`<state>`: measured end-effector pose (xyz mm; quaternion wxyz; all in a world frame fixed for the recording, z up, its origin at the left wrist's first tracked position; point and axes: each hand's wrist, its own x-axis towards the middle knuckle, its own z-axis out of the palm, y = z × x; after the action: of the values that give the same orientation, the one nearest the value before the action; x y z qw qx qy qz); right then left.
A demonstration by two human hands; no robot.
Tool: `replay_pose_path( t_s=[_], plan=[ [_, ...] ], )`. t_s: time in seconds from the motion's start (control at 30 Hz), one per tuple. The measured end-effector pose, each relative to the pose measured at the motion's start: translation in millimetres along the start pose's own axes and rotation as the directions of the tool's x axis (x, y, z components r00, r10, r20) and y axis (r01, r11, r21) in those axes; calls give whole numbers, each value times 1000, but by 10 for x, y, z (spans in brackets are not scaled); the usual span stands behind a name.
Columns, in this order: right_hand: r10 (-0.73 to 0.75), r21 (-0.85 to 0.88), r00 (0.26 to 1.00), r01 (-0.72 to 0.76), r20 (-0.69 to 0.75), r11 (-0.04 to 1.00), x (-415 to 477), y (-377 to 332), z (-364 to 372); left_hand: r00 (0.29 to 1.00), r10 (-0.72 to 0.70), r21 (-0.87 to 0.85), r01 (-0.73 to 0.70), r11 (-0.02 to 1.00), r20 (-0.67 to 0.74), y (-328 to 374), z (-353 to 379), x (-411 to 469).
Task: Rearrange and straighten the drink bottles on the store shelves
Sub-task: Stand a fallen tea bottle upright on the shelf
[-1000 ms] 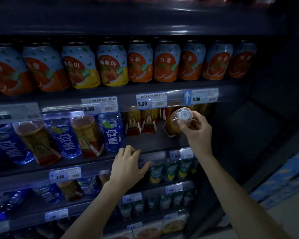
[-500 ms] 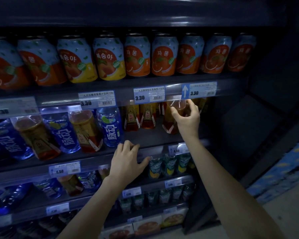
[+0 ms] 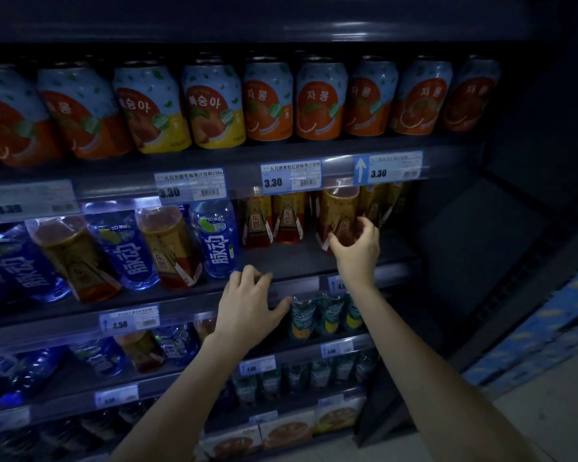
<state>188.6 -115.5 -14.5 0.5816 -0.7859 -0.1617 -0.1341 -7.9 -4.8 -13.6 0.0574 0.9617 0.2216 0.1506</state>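
Observation:
My right hand [image 3: 356, 246] grips the lower body of an amber tea bottle [image 3: 337, 208], which stands upright at the right end of the second shelf [image 3: 291, 261]. Two more amber tea bottles [image 3: 274, 218] stand just left of it, further back. My left hand [image 3: 247, 308] rests on the front edge of that shelf, fingers bent over the rail and thumb spread. Further left, blue sports-drink bottles [image 3: 216, 238] and amber bottles [image 3: 167, 245] alternate, leaning at angles.
A row of fruit-drink cans [image 3: 321, 101] fills the top shelf. Price tags [image 3: 291, 176] line the shelf rails. Small green bottles [image 3: 317, 315] sit on the third shelf below my hands. A dark side panel [image 3: 481, 245] bounds the shelving on the right.
My right hand carried the amber bottle from in front of the shelf, cap toward me, into the shelf and stood it upright, sliding down to its lower body. My left hand stayed on the rail.

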Motion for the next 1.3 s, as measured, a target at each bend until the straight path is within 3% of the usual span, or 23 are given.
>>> replay_pose_path(
  t_s=[0.83, 1.03, 1.3],
  plan=[
    [38, -72, 998, -34, 58, 997, 263, -84, 268, 999, -38, -24, 38, 999, 28, 26, -49, 50],
    [99, -124, 990, -87, 97, 988, 250, -109, 247, 994, -25, -134, 39, 990, 108, -26, -91, 95],
    [-25, -193, 995, 43, 92, 980, -86, -330, 183, 999, -43, -179, 44, 983, 11, -26, -143, -52]
  ],
)
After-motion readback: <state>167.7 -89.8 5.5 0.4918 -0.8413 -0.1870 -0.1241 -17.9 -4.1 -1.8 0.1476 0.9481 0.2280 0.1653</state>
